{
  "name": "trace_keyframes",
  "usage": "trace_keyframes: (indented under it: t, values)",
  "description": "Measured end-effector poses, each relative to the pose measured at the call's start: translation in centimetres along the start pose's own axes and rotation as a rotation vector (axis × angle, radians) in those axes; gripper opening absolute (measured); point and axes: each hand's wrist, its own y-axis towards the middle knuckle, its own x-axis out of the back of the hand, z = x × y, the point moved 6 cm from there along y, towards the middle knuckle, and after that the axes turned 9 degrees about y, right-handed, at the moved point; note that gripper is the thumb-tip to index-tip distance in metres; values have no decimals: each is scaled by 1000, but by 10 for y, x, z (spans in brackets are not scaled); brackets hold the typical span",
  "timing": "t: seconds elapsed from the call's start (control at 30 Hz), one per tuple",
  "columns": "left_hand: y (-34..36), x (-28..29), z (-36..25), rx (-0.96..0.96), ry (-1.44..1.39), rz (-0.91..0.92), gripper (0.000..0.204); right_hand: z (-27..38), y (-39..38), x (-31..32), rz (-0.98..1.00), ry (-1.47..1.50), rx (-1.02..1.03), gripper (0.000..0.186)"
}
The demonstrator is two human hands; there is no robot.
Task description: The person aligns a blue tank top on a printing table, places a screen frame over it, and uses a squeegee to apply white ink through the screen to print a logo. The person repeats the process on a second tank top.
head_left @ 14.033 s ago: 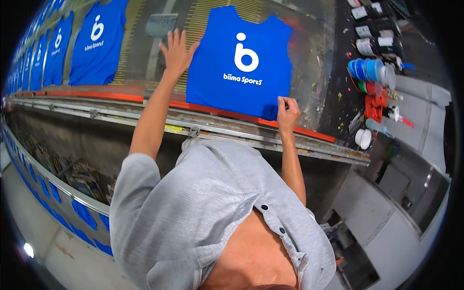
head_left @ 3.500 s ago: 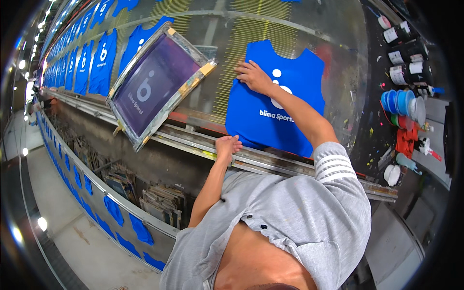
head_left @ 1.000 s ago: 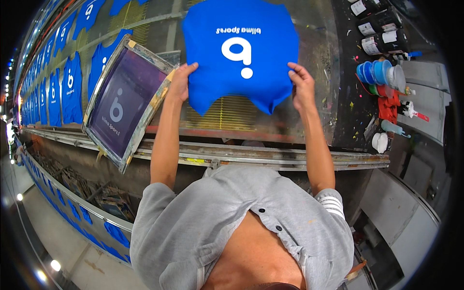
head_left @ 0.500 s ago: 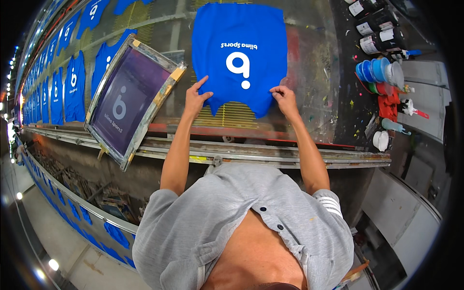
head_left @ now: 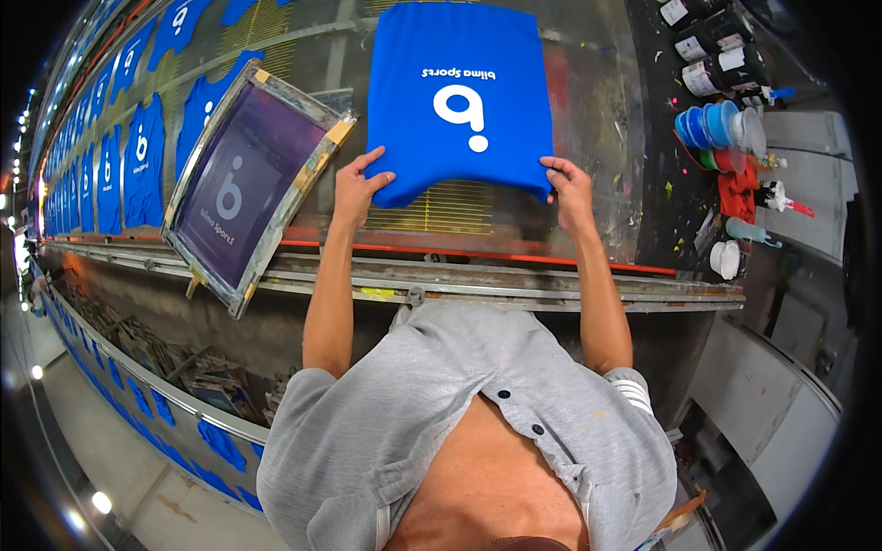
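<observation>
The person is laying a blue jersey [head_left: 459, 101] flat on the long printing table [head_left: 514, 275], and the step in hand looks like squaring the garment on its pallet. The jersey lies spread with its white logo facing up and its near hem just above the yellow lined patch [head_left: 450, 207] of the table; the far end reaches toward the top of the view.

The left hand [head_left: 356, 188] sits at the jersey's near left corner, fingers curled and pinching the hem, thumb on top of the cloth. The right hand [head_left: 570, 188] does the same at the jersey's near right corner, fingers bent over the edge and closed on the fabric. Both forearms reach straight out from the grey shirt [head_left: 459, 413] toward the jersey.

Left of the jersey, a framed printing screen [head_left: 248, 184] leans tilted on the table, its purple mesh showing a pale logo. Farther left of the jersey, a row of other blue jerseys [head_left: 129, 165] runs along the table. Right of the jersey stand ink tubs [head_left: 707, 50] and a stack of coloured cups [head_left: 717, 129] on a paint-spattered surface.

Judging by the grip, the next move calls for an even pull on both corners, so the cloth lies smooth and straight, without wrinkles under the logo.
</observation>
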Motion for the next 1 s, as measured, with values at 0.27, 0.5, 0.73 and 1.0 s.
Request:
trace_keyframes:
  t: [0.27,0.5,0.73,1.0]
  values:
    - [11,6,80,112,166,-13,54,-68,15,13,-72,-162,-34,17]
    - [4,7,91,12,91,-53,51,-75,2,8,-90,-673,206,15]
    - [-2,9,67,-36,220,-87,50,-63,-11,11,-199,-374,30,13]
    - [-9,11,65,-6,605,-122,47,-86,-7,25,-220,-272,39,12]
